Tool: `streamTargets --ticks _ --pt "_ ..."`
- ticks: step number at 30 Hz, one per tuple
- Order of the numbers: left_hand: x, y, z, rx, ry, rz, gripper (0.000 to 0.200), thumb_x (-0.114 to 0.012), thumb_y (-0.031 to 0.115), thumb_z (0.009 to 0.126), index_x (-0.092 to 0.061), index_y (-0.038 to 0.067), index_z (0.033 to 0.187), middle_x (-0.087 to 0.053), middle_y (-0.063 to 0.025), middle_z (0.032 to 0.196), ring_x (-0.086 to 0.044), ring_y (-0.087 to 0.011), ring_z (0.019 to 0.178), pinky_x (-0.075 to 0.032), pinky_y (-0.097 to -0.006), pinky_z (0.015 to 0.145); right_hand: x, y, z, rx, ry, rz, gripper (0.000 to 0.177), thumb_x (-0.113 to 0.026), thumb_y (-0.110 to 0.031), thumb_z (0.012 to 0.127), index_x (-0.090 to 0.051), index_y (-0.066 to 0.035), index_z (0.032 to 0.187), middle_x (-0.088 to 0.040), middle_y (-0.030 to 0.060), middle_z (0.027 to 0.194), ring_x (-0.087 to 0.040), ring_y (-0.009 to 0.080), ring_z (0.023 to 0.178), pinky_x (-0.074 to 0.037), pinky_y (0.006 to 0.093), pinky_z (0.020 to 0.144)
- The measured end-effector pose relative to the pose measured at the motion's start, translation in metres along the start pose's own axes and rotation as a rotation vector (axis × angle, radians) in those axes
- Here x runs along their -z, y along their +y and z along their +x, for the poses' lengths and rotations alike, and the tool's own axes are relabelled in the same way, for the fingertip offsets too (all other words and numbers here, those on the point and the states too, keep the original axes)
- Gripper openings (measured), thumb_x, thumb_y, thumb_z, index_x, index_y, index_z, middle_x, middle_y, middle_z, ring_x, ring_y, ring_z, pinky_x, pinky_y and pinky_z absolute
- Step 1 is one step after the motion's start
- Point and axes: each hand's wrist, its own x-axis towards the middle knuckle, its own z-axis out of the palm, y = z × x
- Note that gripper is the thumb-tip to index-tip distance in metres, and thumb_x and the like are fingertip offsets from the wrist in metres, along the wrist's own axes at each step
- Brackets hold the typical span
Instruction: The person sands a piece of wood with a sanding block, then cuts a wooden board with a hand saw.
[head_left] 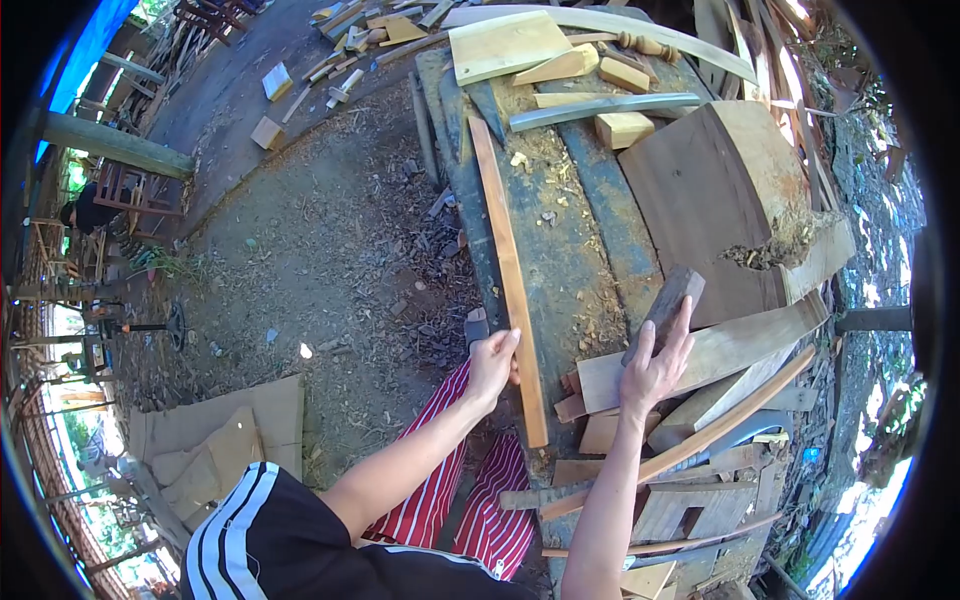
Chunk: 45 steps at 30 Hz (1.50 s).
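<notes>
- Left hand (493, 365), at the near left edge of the bench (560, 250): closed in a pinch on the strip, thumb on top.
- Strip (510, 270): lengthwise along the bench's left side; narrow, straight, orange-brown, squared edges, smooth-looking face. Probably light, fairly stiff, dry to grip. Best hold likely by the edges, near mid-length for balance; raw corners may splinter.
- Right hand (657, 372), over the bench's right side: half open, thumb and fingers spread along the block, seemingly holding it. Underside contact hidden.
- Block (670, 302): grey-brown, flat-sided, dull. Looks stiff and compact, likely heavier for its length than the strip.
- Curved piece (700, 420), across the bench's near right corner: long, slim bow, orange-brown, atop mixed offcuts.
- Board (720, 348), bench's right side: thick, flat, pale brown.
- Slab (690, 200), bench's right edge: broad, dark face, ragged crumbly hollow. Probably heavy.
- Bar (605, 110), toward the bench's far end: grey-blue, straight.
- Plank (508, 48), bench's far end: pale, squarish; turned piece (647, 44) beside it, rounded and beaded.
- Ground (300, 250), left of the bench: grey-brown, chip-strewn.
</notes>
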Motion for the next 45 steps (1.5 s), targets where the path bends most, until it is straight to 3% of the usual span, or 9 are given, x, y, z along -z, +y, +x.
streamTargets --ticks 7,10,12,17,25,28,33,40,45 --pt "0.006 0.023 0.031 0.021 0.02 -0.03 0.021 -0.064 0.02 0.095 -0.066 -0.001 0.092 -0.056 -0.0008 0.072 -0.057 -0.0089 0.058 -0.057 -0.0276 0.051 -0.001 0.004 -0.001 0.013 0.019 -0.004 0.065 -0.061 -0.021 0.089 -0.038 -0.021 0.149 -0.053 0.0106 0.1 -0.054 0.0293 0.093 -0.038 0.0404 0.084" --pt "0.004 0.02 0.029 -0.175 0.157 0.018 0.048 -0.071 0.011 0.088 -0.05 0.005 0.132 -0.056 -0.0054 0.088 -0.058 -0.0108 0.065 -0.057 -0.0273 0.056 -0.001 0.006 0.0 0.031 0.021 -0.016 0.065 -0.062 -0.021 0.089 -0.038 -0.021 0.149 -0.053 0.0103 0.099 -0.053 0.0289 0.092 -0.038 0.0404 0.084" --pt "0.002 0.016 0.017 -0.535 0.269 0.687 0.07 -0.074 0.014 0.084 -0.037 0.009 0.143 -0.048 -0.0088 0.104 -0.059 -0.0147 0.077 -0.055 -0.0292 0.064 0.0 0.005 -0.001 0.013 0.004 -0.014 0.064 -0.062 -0.022 0.089 -0.038 -0.022 0.149 -0.053 0.0103 0.098 -0.053 0.0285 0.091 -0.038 0.0402 0.084" --pt "0.001 0.004 0.006 -0.679 0.133 1.114 0.08 -0.069 0.025 0.088 -0.026 0.007 0.152 -0.04 -0.0137 0.112 -0.058 -0.0273 0.09 -0.053 -0.0361 0.068 -0.002 0.005 -0.001 0.012 0.016 0.002 0.064 -0.062 -0.022 0.089 -0.038 -0.02 0.149 -0.053 0.0102 0.098 -0.053 0.0283 0.09 -0.038 0.0401 0.084" --pt "0.007 -0.006 -0.012 -0.764 0.159 0.694 0.063 -0.051 0.016 0.099 -0.02 0.001 0.153 -0.035 -0.0153 0.124 -0.042 -0.0222 0.099 -0.04 -0.0336 0.09 -0.02 -0.038 -0.012 0.344 -0.2 -0.164 0.065 -0.06 -0.017 0.088 -0.039 -0.022 0.149 -0.051 0.0101 0.094 -0.051 0.0255 0.085 -0.036 0.0391 0.076" --pt "0.011 -0.014 -0.051 -0.815 0.101 0.694 0.061 -0.046 0.021 0.1 -0.022 0.003 0.153 -0.033 -0.0225 0.134 -0.043 -0.0333 0.119 -0.041 -0.0402 0.098 -0.042 -0.077 -0.053 0.489 -0.468 -0.203 0.065 -0.061 -0.021 0.087 -0.04 -0.022 0.149 -0.047 0.0108 0.088 -0.049 0.027 0.08 -0.035 0.0406 0.075" --pt "0.044 -0.022 -0.072 -0.567 0.023 0.465 0.055 -0.042 0.025 0.1 -0.032 -0.001 0.148 -0.032 -0.0237 0.141 -0.037 -0.0369 0.13 -0.036 -0.0459 0.106 -0.049 -0.065 -0.092 0.437 -0.688 -0.32 0.064 -0.061 -0.024 0.089 -0.041 -0.018 0.149 -0.046 0.0163 0.092 -0.049 0.0323 0.084 -0.04 0.0426 0.074" --pt "0.017 0.041 0.019 -0.802 -0.003 0.519 0.058 -0.041 0.031 0.102 -0.029 0.001 0.15 -0.026 -0.024 0.153 -0.027 -0.0407 0.141 -0.021 -0.0485 0.115 -0.139 -0.11 -0.02 0.551 -0.606 -0.333 0.071 -0.055 -0.02 0.087 -0.032 -0.025 0.154 -0.047 0.0154 0.087 -0.052 0.0322 0.081 -0.045 0.0415 0.072" --pt "0.017 0.138 0.156 -1.031 0.134 0.328 0.054 -0.045 0.014 0.097 -0.033 0.001 0.148 -0.033 -0.0198 0.152 -0.031 -0.035 0.141 -0.022 -0.0432 0.117 -0.253 -0.17 0.078 0.663 -0.449 -0.282 0.068 -0.052 -0.021 0.09 -0.029 -0.028 0.153 -0.051 0.0164 0.093 -0.056 0.0345 0.086 -0.048 0.0435 0.073"
